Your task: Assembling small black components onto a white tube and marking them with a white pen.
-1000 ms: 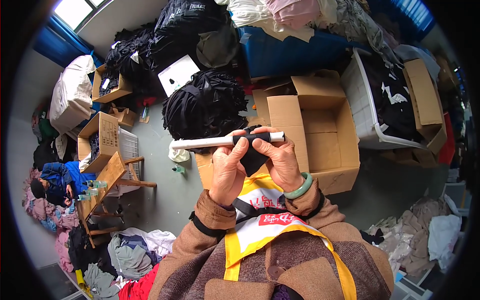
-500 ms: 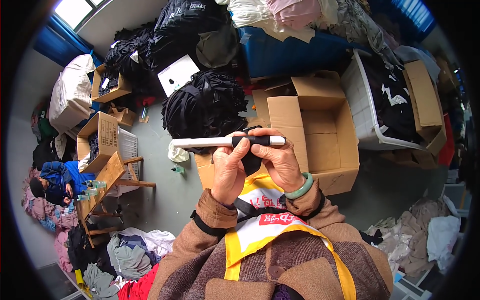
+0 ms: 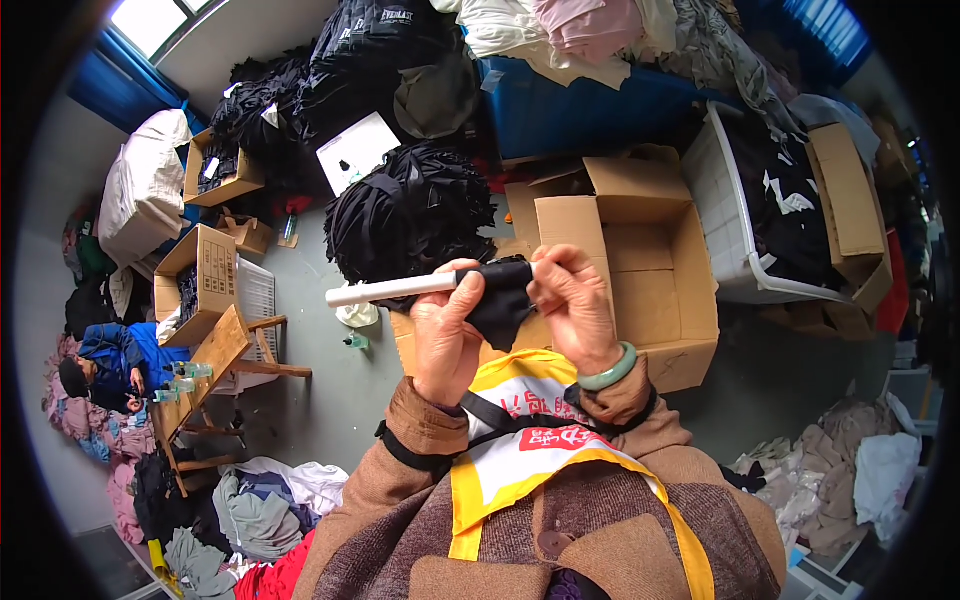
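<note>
A white tube is held level in front of my chest, its bare end pointing left. My left hand is closed around it near the middle, thumb on top. A black cloth piece covers the tube's right part and hangs below it in a loose flap. At the right end my right hand is closed, fingertips pinching the black cloth's edge. The tube's right tip is hidden under the cloth and fingers. Just beyond my hands lies a large heap of black cloth pieces.
An open cardboard box stands right of my hands, beside a white bin of black cloth. To the left is a wooden bench with small bottles; a person in blue is beyond it. Garment piles lie at lower left.
My right hand has moved right and turned, now pinching at the tube's end. The black cloth, bunched in a narrow band before, now spreads rightward over the tube. The tube's left end dipped slightly.
</note>
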A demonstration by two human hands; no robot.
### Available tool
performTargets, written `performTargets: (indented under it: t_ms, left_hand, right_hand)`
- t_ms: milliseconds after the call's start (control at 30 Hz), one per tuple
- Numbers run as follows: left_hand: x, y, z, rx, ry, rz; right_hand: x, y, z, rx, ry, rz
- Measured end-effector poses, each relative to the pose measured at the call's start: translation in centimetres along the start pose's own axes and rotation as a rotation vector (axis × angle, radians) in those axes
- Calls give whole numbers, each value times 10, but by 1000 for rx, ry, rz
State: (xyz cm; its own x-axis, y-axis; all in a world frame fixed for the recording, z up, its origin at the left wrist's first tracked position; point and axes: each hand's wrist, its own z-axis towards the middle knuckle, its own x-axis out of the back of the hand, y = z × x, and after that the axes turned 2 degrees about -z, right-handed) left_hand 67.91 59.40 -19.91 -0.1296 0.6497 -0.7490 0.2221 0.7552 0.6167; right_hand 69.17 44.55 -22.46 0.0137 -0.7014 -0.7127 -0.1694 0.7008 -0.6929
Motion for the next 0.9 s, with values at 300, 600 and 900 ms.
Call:
performTargets:
  t_ms: [300, 600, 900]
  left_hand:
    - [-7, 4, 1, -41, -3, 13]
    - [6, 4, -4, 2, 23, -29]
    - [8, 11, -8, 63, -42, 78]
  right_hand:
    - [-23, -2, -1, 9, 50, 36]
    - [-6, -2, 1, -12, -93, 81]
    - [-25, -19, 6, 86, -354, -598]
